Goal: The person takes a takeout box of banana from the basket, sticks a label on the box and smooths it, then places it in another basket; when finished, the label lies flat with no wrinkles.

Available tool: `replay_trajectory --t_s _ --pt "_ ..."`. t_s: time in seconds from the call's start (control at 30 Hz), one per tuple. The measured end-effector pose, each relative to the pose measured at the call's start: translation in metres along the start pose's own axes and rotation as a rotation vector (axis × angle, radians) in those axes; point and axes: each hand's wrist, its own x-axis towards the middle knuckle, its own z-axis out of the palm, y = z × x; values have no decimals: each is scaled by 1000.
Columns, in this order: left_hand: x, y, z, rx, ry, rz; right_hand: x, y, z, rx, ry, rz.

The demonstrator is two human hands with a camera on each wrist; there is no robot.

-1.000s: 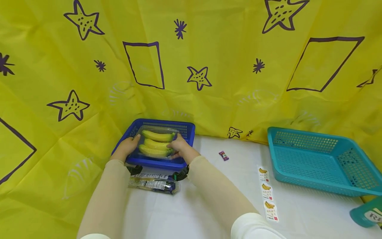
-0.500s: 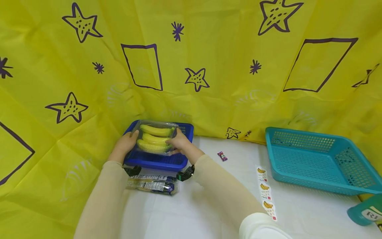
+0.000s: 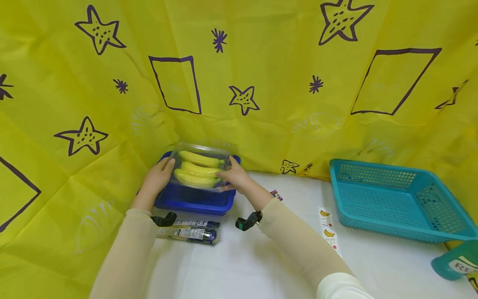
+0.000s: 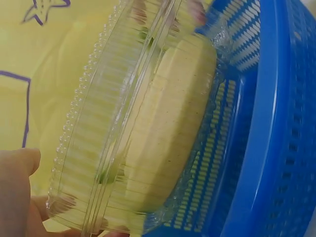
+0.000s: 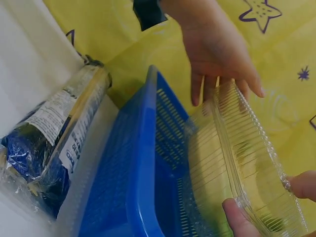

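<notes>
A clear plastic clamshell box (image 3: pixel 203 148) with several bananas (image 3: pixel 196 169) inside is held up over the blue basket (image 3: pixel 194 206). My left hand (image 3: pixel 157 179) grips its left end, thumb at the lid's edge and fingers under the box. At the opposite end my right hand (image 3: pixel 239 176) holds it, with a thumb and fingertips on the plastic. The right wrist view shows the box (image 5: pixel 212 148) tilted, lower side close over the basket's inside. In the left wrist view, the ribbed lid (image 4: pixel 94 113) and a banana (image 4: pixel 173 123) fill the middle.
Flat clear packets with printed labels (image 3: pixel 190 231) lie in front of the blue basket. To the right are a small purple wrapper (image 3: pixel 276 194), banana stickers (image 3: pixel 327 226), a teal basket (image 3: pixel 392 207) and a green bottle (image 3: pixel 453 261). Yellow cloth stands close behind.
Both hands have raised the banana box out of the blue basket and tilted it, shifting it slightly right. The right forearm now covers part of the sticker strip.
</notes>
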Motion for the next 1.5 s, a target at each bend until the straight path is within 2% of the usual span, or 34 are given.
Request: replay_trajectory --t_s 0.2,0.37,0.53,0.7,0.87,1.07,1.27,1.5 --pt "-13 10 4 -46 10 30 -17 -4 -11 -5 -12 -3" --pt "-22 19 11 -77 31 71 -35 -5 -25 -23 17 -36" --pt "-28 31 23 -127 44 122 -52 -3 -42 -47 46 -58" --pt "-31 43 39 -220 25 162 -69 0 -59 -36 70 -59" --pt "-38 56 54 -287 9 165 -87 4 -77 -50 77 -82" --pt "-47 71 73 -342 -48 146 -109 13 -100 -140 109 -89" --pt "-53 77 93 -353 -98 135 -126 20 -118 -163 120 -103" --pt "-61 83 112 -388 -121 137 -143 33 -134 -206 131 -105"
